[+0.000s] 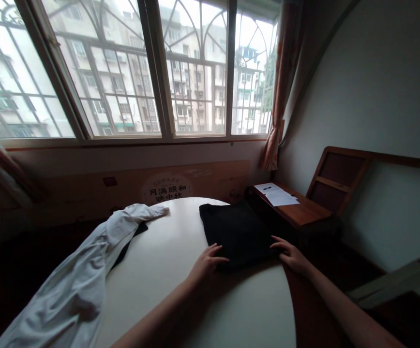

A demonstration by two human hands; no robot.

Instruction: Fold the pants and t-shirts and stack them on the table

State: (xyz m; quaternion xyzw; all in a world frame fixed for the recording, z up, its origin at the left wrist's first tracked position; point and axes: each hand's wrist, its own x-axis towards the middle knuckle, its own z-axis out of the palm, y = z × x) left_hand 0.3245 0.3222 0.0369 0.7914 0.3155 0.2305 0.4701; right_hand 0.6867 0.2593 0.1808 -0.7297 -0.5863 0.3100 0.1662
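A black cloth garment (237, 232), folded into a rough rectangle, lies on the right part of the round white table (162, 270). Which kind of garment it is cannot be made out. My left hand (209, 263) rests at its near left corner, fingers stretched over the edge of the fabric. On the opposite side, my right hand (292, 255) touches the near right corner with its fingers apart. Along the table's left side a light grey, long-sleeved garment (90, 261) is draped and hangs over the edge. Some dark cloth (128, 246) shows from under it.
A wooden side table (304, 212) with white papers (277, 195) and a pen stands beyond the table to the right. A wooden chair-like frame (340, 174) leans by the wall. Cardboard (213, 176) with printed characters stands below the barred window. Curtains (277, 121) hang at both sides.
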